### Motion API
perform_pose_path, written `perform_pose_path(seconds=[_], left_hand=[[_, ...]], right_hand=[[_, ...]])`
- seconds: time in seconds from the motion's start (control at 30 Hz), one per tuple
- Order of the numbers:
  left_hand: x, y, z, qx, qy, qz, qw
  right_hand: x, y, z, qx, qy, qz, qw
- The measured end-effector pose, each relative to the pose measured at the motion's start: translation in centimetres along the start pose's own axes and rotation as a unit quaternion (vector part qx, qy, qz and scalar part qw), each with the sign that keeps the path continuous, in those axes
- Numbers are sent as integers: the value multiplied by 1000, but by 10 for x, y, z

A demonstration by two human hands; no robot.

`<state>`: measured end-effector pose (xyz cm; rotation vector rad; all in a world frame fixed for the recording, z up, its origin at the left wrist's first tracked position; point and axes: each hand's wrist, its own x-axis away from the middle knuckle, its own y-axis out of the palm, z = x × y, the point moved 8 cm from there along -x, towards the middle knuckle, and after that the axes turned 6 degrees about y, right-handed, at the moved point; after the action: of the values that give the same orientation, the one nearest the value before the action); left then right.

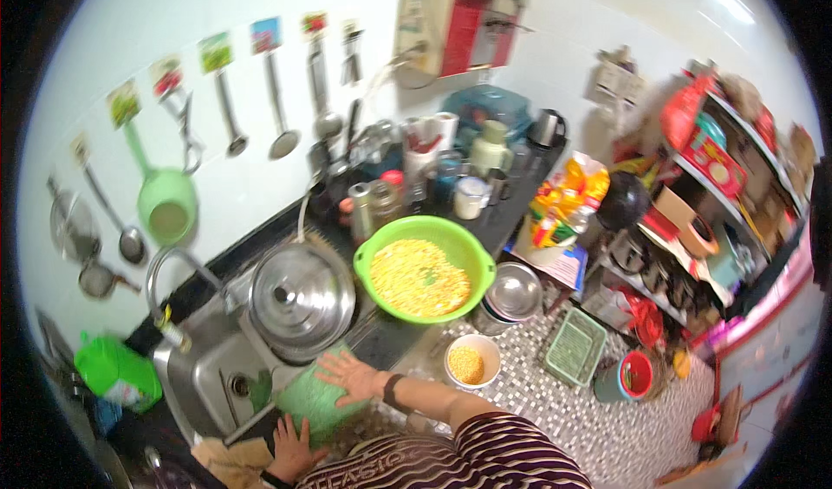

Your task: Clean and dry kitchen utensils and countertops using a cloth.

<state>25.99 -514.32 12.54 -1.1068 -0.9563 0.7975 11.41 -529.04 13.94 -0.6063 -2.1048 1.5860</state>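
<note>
A thin green sheet, cloth or plastic bag (325,401), lies over the counter edge beside the sink (195,365). My right hand (351,377) rests palm down on its far part, fingers spread. At the near left edge is my left hand (294,450), also with fingers apart; it appears to touch the sheet. Neither hand grips anything. Beyond my right hand sits a large wok or pot under a steel lid (302,300). A bright green colander (484,268) stands right of it, holding yellow kernels or pieces (419,278) and a small green bit.
A curved faucet (156,281) overhangs the sink, with a green jug (120,372) to its left. Jars and a thermos (491,148) crowd the back counter. On the tiled floor are a white bucket (494,349) with yellow grains, a plastic basket (575,346) and a bin (611,388).
</note>
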Motion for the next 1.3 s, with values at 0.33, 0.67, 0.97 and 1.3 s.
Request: perform_pose_path(seconds=[0.33, 0.67, 0.97, 1.3], left_hand=[[-98, -44, 27, 24, 199, 13, 980], [-113, -27, 37, -75, 183, 66, 978], [-113, -17, 21, -80, 162, 50, 982], [-113, -13, 24, -118, 164, 57, 978]], right_hand=[[66, 0, 17, -68, -19, 1, 998], [74, 5, 23, -49, 7, 38, 998], [74, -7, 21, -79, 15, 46, 996], [78, -5, 19, -67, 8, 127, 990]])
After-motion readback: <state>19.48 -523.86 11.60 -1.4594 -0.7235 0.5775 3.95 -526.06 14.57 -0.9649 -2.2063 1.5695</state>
